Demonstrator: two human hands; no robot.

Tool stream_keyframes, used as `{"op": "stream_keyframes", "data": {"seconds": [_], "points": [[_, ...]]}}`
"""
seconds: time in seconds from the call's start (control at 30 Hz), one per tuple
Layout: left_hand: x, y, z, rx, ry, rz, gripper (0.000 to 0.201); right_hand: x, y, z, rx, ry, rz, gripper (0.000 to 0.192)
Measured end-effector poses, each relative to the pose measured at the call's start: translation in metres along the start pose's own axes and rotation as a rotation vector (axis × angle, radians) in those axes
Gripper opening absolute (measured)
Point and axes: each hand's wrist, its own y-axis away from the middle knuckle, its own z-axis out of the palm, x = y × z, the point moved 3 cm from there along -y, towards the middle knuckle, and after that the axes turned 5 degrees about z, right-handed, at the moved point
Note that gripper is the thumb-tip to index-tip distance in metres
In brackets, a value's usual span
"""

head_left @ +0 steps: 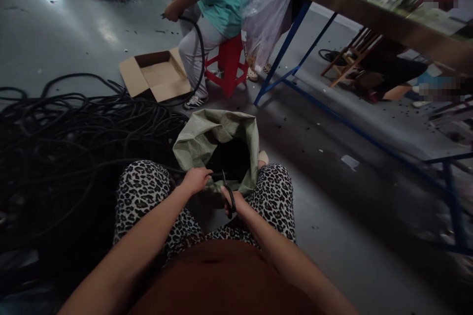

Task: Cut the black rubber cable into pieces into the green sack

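My left hand (197, 180) is closed around a black rubber hose or cord (168, 169), whose end sticks out to the right over the sack. In my right hand (233, 201) is a pair of scissors (231, 200) with black handles, its blades pointing up close to the hose end. A pale green woven sack (192, 146) stands with its mouth wide between my knees, just beyond both hands. Its inside is dark, so what lies in it cannot be made out.
A large tangle of black hose (84, 123) covers the floor at left. Behind the sack lies an opened cardboard box (162, 78). A co-worker holding a hose sits on a red stool (229, 64). A blue-legged table (369, 10) runs along the right.
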Motion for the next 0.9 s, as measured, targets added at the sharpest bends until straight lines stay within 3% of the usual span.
{"op": "stream_keyframes", "data": {"seconds": [0.4, 0.9], "points": [[0.001, -0.001, 0.001, -0.006, -0.017, -0.021, 0.031, -0.006, -0.001, 0.0, 0.123, 0.131, 0.003, 0.043], [-0.003, -0.004, 0.006, 0.004, -0.017, -0.076, 0.031, 0.004, -0.002, -0.002, 0.124, 0.062, 0.04, 0.038]]}}
